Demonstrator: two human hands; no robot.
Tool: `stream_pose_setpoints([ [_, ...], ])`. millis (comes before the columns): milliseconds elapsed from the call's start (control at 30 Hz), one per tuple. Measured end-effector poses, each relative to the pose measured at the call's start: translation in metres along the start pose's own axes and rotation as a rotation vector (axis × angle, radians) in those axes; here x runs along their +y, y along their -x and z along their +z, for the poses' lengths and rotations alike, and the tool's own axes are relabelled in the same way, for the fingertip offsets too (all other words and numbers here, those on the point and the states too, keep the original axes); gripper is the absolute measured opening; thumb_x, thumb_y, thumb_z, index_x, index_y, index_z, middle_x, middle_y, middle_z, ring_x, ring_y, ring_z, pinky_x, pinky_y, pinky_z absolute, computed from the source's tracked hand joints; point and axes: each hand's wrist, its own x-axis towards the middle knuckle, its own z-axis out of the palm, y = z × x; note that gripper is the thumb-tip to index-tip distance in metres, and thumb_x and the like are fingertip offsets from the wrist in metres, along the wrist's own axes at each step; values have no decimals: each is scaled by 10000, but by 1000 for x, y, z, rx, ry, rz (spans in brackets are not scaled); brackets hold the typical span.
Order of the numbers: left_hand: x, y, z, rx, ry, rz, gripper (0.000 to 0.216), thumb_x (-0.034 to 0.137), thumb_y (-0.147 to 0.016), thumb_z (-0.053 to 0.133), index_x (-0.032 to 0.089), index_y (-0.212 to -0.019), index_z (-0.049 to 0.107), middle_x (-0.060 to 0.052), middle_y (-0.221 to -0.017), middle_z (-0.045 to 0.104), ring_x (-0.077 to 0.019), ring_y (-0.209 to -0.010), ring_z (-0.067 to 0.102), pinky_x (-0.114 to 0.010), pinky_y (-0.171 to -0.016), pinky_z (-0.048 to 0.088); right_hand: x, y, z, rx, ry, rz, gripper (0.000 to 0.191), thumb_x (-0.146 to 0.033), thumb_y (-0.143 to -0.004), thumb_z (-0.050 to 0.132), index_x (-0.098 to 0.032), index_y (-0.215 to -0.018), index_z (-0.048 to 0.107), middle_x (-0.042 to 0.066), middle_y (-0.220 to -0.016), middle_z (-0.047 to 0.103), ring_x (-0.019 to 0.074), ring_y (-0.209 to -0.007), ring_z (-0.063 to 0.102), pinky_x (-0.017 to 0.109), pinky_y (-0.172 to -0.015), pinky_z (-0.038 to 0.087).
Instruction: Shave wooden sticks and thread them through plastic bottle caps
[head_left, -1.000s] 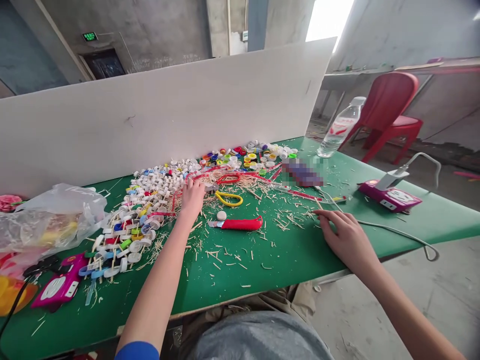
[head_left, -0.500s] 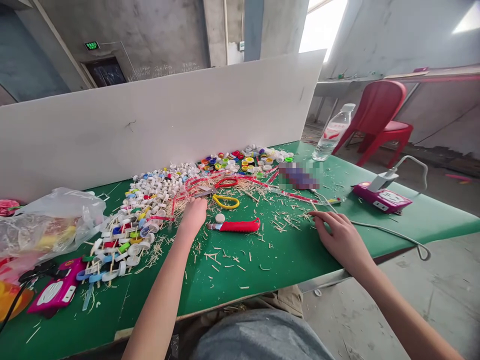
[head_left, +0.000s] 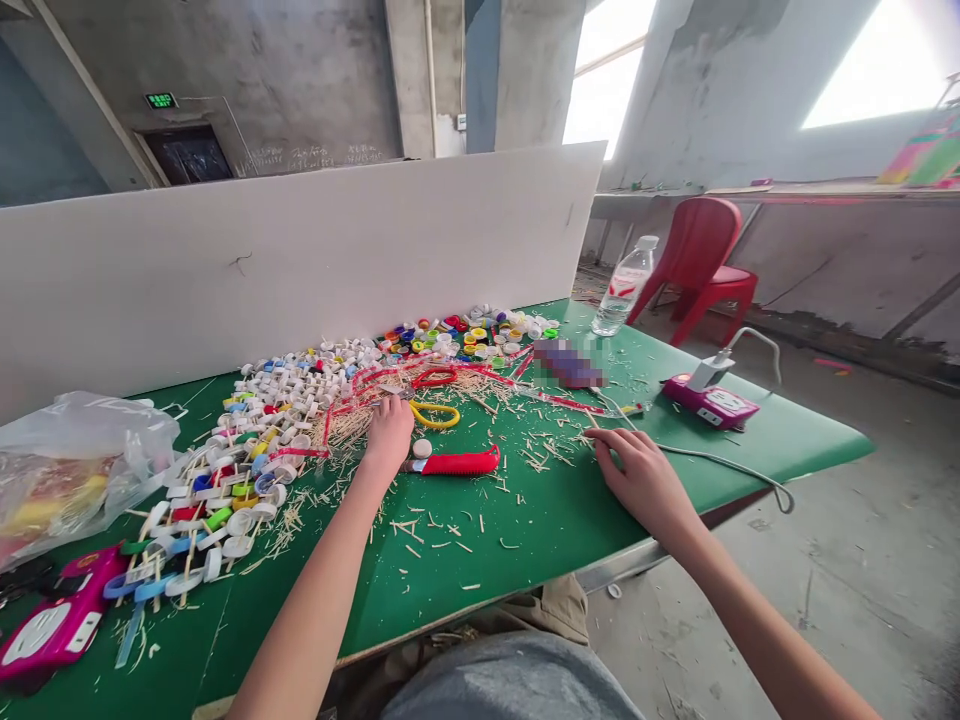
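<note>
My left hand [head_left: 388, 435] rests on a heap of thin wooden sticks [head_left: 346, 420], its fingers bunched together; what they pinch is hidden. Beside it lie yellow-handled scissors [head_left: 436, 414], a white cap [head_left: 422, 448] and a red utility knife [head_left: 459, 462]. My right hand [head_left: 641, 472] lies flat on the green table [head_left: 540, 520] with fingers spread, its fingertips among scattered stick bits. White bottle caps [head_left: 300, 392] are heaped to the left, and caps joined by sticks [head_left: 214, 500] stretch toward the near left.
Coloured caps [head_left: 465, 335] lie along a white board [head_left: 300, 255] at the back. A plastic bag [head_left: 71, 470] and pink power strip [head_left: 49, 630] sit left. Another pink power strip [head_left: 709, 400], its cable [head_left: 720, 462], a water bottle [head_left: 622, 285] and a red chair [head_left: 705, 255] are right.
My left hand drew back from the scissors toward me and now sits on the sticks. My right hand stayed flat on the table. The camera turned slightly right.
</note>
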Motion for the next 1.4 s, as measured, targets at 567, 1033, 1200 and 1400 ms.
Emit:
stream_pose_setpoints([
  [567, -11, 12, -73, 34, 278, -18, 319, 31, -882, 353, 148, -1060, 590, -172, -1017, 657, -340, -1104, 579, -500, -948, 406, 1, 3, 2, 2, -35, 28, 326, -368, -937, 386, -234, -1016, 673, 49, -953, 695, 252, -921, 571, 414, -849, 466],
  [1033, 11, 8, -28, 76, 1567, -104, 100, 233, -838, 358, 228, -750, 312, 64, -635, 291, -74, -496, 326, -189, -476, 337, -55, -41, 10, -349, 46, -154, 297, -282, -925, 425, -237, -1010, 706, 85, -981, 672, 241, -926, 545, 386, -823, 419],
  [1200, 16, 10, -20, 99, 1717, -160, 284, 377, -807, 514, 225, -692, 304, 83, -590, 267, -68, -489, 304, -192, -477, 315, -114, -78, 9, -286, -4, -83, 289, -257, -921, 412, -208, -917, 697, 101, -1009, 655, 247, -969, 525, 367, -837, 379],
  [1400, 24, 11, -9, 73, 1685, -161, 387, 510, -797, 576, 207, -637, 397, 64, -527, 401, -80, -488, 377, -213, -484, 322, -195, -144, 19, -270, -220, 37, 443, -342, -981, 215, -202, -931, 631, 56, -924, 666, 148, -762, 553, 253, -632, 364],
])
